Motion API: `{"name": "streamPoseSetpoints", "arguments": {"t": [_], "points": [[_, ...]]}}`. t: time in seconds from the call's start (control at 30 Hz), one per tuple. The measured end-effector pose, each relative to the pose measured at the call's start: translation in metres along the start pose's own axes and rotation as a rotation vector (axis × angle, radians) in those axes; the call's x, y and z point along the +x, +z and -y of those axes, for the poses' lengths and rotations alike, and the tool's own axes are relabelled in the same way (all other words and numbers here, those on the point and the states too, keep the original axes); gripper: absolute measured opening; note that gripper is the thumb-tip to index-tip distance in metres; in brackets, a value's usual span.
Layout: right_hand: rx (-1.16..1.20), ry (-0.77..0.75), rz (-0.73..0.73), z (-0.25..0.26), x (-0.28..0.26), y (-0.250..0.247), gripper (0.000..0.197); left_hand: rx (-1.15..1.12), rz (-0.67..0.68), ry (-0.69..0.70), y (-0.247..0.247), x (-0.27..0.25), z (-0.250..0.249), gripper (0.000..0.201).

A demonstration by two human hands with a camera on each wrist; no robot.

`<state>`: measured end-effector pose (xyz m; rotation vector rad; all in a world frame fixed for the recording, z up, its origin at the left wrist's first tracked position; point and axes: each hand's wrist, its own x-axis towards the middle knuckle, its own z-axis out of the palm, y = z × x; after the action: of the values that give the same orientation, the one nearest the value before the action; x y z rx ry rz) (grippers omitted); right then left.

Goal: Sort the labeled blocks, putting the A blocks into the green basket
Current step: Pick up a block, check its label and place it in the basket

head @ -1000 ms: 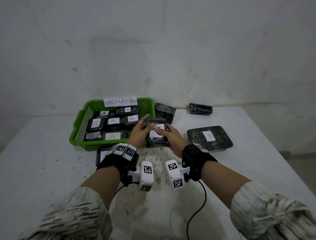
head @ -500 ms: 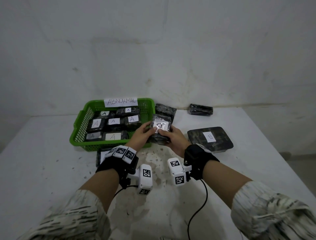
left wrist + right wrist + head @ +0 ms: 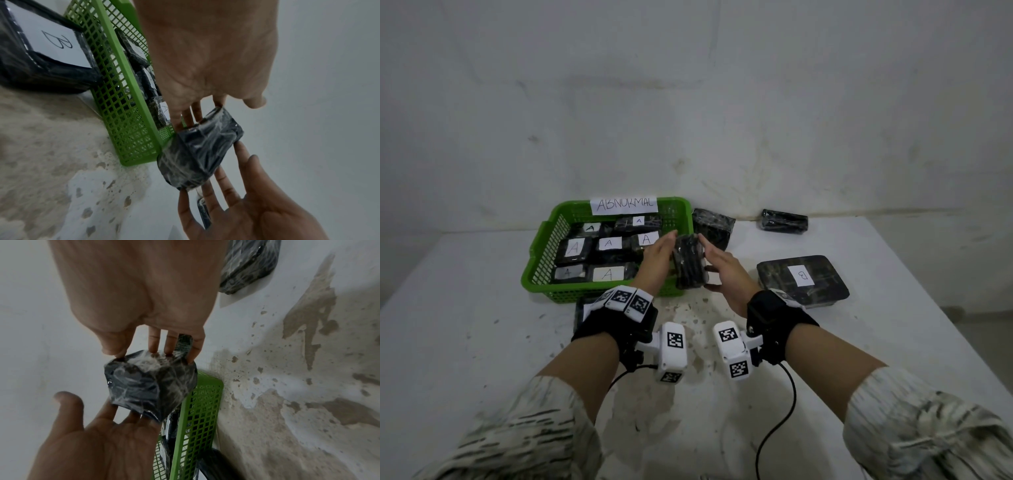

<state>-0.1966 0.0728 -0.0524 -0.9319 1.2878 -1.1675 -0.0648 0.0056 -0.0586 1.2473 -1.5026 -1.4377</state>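
A black, plastic-wrapped block (image 3: 689, 262) stands on edge between my two hands, just off the right front corner of the green basket (image 3: 530, 274); no label on it shows. My left hand (image 3: 659, 257) presses its left side with straight fingers (image 3: 186, 116). My right hand (image 3: 722, 270) presses the right side, fingers straight (image 3: 154, 344), thumb by the near end. The block (image 3: 200, 146) hangs above the table. Several blocks labeled A (image 3: 608, 244) lie in the basket, which carries an "ABNORMAL" sign (image 3: 624, 205).
A large block labeled B (image 3: 803, 279) lies to the right. A second B block (image 3: 41, 53) sits in front of the basket under my left wrist. Two unlabeled black blocks lie behind: one beside the basket (image 3: 714, 226), one near the wall (image 3: 784, 221).
The block was lying label-up in both hands; it has been raised slightly toward the basket and turned onto its edge, so the label no longer shows. My fingers have straightened.
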Motion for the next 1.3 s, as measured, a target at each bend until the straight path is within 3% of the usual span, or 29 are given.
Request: {"name": "streamPoseSetpoints", "arguments": {"t": [0.07,0.2,0.3,0.37,0.47,0.53,0.7,0.77,0.93,1.03,1.2,1.3], "points": [[-0.017,-0.01,0.011,0.001,0.0,0.001,0.04,-0.052,0.009,-0.007,0.0,-0.003,-0.003,0.058],[-0.097,-0.024,0.027,0.003,0.0,-0.001,0.034,-0.021,-0.097,0.019,-0.004,0.001,0.001,0.052],[-0.075,-0.101,-0.158,0.001,0.004,-0.003,0.019,-0.095,-0.102,0.012,-0.007,0.003,0.006,0.04],[-0.073,-0.074,-0.234,0.0,0.008,-0.004,0.032,-0.199,-0.05,-0.033,-0.006,0.002,0.005,0.034],[-0.063,0.102,-0.098,-0.003,0.01,-0.004,0.055,-0.366,0.009,-0.077,-0.003,-0.001,0.003,0.032],[-0.026,0.131,-0.018,-0.002,0.009,-0.003,0.047,-0.367,0.025,-0.088,-0.002,-0.003,0.002,0.032],[0.005,0.041,-0.096,0.0,0.008,0.0,0.015,-0.144,0.029,-0.03,-0.001,-0.008,0.0,0.035],[0.018,0.039,-0.082,0.0,0.009,0.001,0.01,-0.102,0.02,0.014,-0.002,-0.007,0.001,0.036],[0.028,0.012,-0.045,0.0,0.01,0.0,0.038,-0.163,0.036,-0.003,-0.006,-0.006,0.0,0.045],[0.062,-0.007,-0.072,0.001,0.01,-0.002,0.038,-0.146,0.063,-0.024,-0.006,-0.006,0.004,0.054],[0.048,0.001,0.042,-0.002,0.008,-0.002,0.047,-0.142,0.032,0.006,-0.008,-0.01,0.002,0.051],[0.055,-0.036,0.004,-0.003,0.007,-0.002,0.041,-0.138,0.067,-0.027,-0.01,-0.011,0.001,0.06]]}}
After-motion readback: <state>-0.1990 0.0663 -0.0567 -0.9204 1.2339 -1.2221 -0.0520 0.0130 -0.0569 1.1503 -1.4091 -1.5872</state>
